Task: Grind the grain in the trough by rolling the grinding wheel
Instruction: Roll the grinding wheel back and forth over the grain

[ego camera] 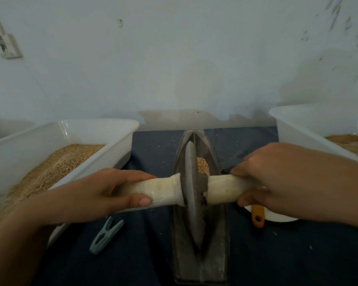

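A dark metal boat-shaped trough (217, 263) lies lengthwise on the dark blue table, pointing away from me. A thin grey grinding wheel (191, 195) stands upright in its groove, on a cream wrapped axle handle (163, 190) that sticks out to both sides. My left hand (103, 193) grips the left end of the handle, and my right hand (277, 178) grips the right end. A small heap of tan grain (203, 165) lies in the trough just beyond the wheel, on its right side.
A white tub of grain (74, 141) stands at the left and another white tub (310, 124) at the right. A pale green clothes peg (105, 236) lies near the trough. A yellow-handled tool (257, 217) rests on a white dish (277, 217) under my right wrist. The wall is close behind.
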Tool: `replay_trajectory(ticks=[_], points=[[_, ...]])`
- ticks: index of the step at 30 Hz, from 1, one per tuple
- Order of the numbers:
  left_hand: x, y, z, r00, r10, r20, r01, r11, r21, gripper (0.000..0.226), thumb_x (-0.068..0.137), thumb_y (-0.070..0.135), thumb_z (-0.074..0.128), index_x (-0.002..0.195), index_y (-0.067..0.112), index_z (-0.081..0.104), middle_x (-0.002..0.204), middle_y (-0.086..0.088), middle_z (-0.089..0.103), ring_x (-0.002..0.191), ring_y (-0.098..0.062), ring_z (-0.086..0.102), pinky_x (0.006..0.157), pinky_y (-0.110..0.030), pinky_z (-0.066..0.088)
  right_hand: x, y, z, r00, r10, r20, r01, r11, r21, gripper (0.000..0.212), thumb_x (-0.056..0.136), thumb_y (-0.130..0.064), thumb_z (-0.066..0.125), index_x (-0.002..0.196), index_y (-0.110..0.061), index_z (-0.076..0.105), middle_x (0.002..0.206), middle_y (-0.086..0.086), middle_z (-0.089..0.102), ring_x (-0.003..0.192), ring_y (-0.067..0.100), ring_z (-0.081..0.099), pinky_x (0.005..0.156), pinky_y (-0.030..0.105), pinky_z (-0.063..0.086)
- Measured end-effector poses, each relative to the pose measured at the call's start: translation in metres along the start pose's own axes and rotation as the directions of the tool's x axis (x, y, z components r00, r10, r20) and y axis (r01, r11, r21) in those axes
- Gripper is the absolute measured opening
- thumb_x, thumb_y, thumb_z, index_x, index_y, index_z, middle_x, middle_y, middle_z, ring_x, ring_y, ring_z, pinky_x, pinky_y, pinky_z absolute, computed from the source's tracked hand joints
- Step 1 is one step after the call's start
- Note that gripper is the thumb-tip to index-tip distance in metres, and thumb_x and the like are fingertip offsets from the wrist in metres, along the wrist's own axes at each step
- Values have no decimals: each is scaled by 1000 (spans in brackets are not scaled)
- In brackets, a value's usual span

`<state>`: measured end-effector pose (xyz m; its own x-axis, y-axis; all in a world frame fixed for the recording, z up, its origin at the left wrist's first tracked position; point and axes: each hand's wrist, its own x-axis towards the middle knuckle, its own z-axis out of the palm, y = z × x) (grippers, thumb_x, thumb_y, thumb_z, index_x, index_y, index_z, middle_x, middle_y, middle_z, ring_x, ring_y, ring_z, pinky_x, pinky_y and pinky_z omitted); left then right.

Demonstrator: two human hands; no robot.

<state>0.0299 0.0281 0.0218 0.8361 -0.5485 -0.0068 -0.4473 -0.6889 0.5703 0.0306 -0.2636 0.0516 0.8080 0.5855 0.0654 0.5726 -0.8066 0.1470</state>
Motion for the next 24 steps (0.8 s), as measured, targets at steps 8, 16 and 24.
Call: replay_trajectory(ticks=[8, 16, 24], points=[[28, -7, 29, 912, 20, -411, 105, 954, 281, 42, 83, 43, 57, 124, 42, 47, 107, 12, 61, 98, -6, 56, 83, -20, 41, 39, 13, 44, 958, 75, -277, -103, 991, -89, 32, 94, -38, 48, 124, -27, 47, 118, -5, 55, 105, 14, 50, 86, 27, 35], [22, -4, 19, 950, -11, -313, 67, 984, 168, 47, 76, 50, 59, 122, 46, 53, 105, 18, 64, 97, 1, 58, 88, -24, 46, 27, 12, 29, 990, 17, -139, -33, 993, -113, 21, 90, -44, 51, 105, -31, 58, 97, -7, 60, 87, 11, 55, 72, 23, 35], [4, 3, 3, 997, -73, -22, 72, 997, -13, 46, 71, 57, 57, 116, 47, 57, 107, 22, 67, 99, 3, 61, 88, -22, 48, 9, 7, 6, 1000, 16, -6, -15, 998, 59, 15, 84, -52, 56, 88, -38, 54, 80, -10, 59, 73, 5, 54, 67, 27, 46]])
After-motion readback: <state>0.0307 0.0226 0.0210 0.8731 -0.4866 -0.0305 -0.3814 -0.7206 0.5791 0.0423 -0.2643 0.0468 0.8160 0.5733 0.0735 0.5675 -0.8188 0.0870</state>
